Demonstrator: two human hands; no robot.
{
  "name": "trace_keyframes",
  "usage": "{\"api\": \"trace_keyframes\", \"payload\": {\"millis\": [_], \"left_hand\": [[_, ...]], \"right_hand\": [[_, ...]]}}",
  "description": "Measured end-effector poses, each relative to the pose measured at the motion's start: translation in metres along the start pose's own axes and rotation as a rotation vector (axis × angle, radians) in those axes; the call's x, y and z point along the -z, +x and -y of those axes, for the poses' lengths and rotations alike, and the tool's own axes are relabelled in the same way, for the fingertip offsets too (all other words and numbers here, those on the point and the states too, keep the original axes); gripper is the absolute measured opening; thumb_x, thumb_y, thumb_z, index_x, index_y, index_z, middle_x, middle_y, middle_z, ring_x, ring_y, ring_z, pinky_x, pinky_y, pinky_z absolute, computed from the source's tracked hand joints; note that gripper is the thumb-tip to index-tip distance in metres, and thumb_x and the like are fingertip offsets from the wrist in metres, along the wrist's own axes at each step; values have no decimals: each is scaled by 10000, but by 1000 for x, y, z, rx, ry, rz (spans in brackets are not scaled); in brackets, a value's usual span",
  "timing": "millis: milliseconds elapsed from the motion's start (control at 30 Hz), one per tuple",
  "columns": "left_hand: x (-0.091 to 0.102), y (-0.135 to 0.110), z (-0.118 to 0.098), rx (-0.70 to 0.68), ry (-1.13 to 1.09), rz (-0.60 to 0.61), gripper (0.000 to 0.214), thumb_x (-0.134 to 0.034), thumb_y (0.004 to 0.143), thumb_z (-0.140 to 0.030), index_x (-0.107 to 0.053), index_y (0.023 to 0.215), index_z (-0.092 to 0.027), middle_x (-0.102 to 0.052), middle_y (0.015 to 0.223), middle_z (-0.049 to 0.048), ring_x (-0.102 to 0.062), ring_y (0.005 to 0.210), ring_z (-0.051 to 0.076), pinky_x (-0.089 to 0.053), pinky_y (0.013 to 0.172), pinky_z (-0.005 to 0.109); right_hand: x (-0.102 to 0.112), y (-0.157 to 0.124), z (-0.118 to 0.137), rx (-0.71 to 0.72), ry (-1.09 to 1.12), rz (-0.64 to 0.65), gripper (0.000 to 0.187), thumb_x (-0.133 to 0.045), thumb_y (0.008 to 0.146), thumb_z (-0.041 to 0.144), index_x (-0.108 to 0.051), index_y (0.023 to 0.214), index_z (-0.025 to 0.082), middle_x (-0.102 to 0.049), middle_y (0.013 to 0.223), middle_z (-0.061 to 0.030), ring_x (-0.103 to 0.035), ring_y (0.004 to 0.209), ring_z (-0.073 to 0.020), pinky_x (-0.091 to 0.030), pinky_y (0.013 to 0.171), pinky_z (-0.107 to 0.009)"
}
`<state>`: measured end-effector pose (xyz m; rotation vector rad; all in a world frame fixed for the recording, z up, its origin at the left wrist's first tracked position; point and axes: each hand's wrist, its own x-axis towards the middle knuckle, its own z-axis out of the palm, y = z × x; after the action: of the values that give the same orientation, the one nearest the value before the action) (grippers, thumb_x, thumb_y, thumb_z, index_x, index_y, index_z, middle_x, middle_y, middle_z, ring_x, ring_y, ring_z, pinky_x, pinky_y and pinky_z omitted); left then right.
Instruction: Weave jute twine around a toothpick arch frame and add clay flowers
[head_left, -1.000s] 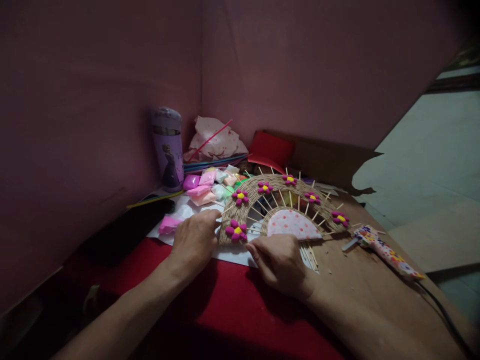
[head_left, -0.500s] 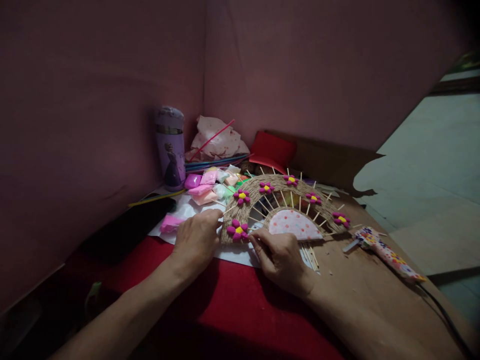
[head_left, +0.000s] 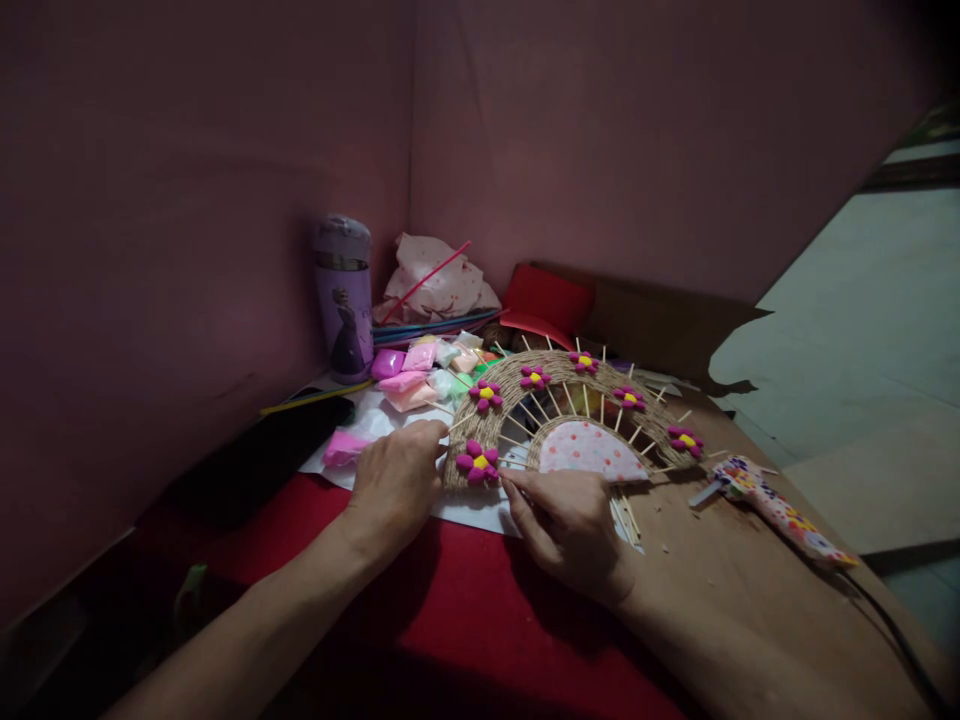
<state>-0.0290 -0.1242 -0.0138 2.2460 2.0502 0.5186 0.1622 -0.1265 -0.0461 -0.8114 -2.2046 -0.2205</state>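
Note:
A half-round craft piece of wound twine on thin sticks stands tilted in front of me, with magenta flowers with yellow centres along its arch. Its inner half-disc is covered in white fabric with red dots. My left hand is closed on the left edge of the twine arch; its fingertips are partly hidden behind it. With thumb and forefinger pinched, my right hand touches the lower right petal of the nearest flower, at the arch's lower left end. Whether anything small sits in that pinch, I cannot make out.
Small packets of coloured clay lie on white paper behind my left hand. A purple tumbler stands at the wall corner. On the right, a flower-patterned glue gun with a cord lies on brown cardboard. Red cloth covers the front.
My right fingertips stay at the nearest flower with barely any shift. The whole view has moved very slightly; the craft piece and left hand keep their places.

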Motion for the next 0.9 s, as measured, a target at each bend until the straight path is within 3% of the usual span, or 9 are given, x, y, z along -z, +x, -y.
{"api": "trace_keyframes", "payload": {"millis": [167, 333, 700, 900], "left_hand": [[0, 0, 1, -8, 11, -1, 139, -455, 828, -201, -592, 848, -216, -680, 857, 44, -620, 796, 213, -313, 571, 283], [0, 0, 1, -6, 14, -10, 140, -456, 829, -206, -594, 848, -219, -683, 858, 38, -619, 798, 204, -309, 572, 280], [1, 0, 0, -1, 3, 2, 139, -464, 833, -233, -602, 844, -218, -682, 859, 48, -618, 800, 205, -322, 578, 277], [2, 0, -1, -2, 0, 2, 156, -458, 844, -240, -611, 867, -219, -685, 871, 47, -620, 816, 215, -320, 580, 284]], "right_hand": [[0, 0, 0, 33, -50, 82, 251, -477, 863, 206, -659, 1029, 159, -644, 564, 14, -573, 471, -112, -372, 506, -249], [1, 1, 0, 89, -100, 45, 252, -482, 856, 191, -654, 1032, 138, -634, 558, 13, -556, 466, -108, -374, 508, -256], [-2, 3, -1, 264, -318, 89, 271, -483, 831, 182, -660, 1025, 115, -593, 510, -1, -505, 449, -109, -287, 444, -277], [1, 2, -2, 162, -207, 10, 230, -480, 852, 179, -663, 980, 122, -615, 535, 6, -529, 462, -102, -352, 486, -259]]}}
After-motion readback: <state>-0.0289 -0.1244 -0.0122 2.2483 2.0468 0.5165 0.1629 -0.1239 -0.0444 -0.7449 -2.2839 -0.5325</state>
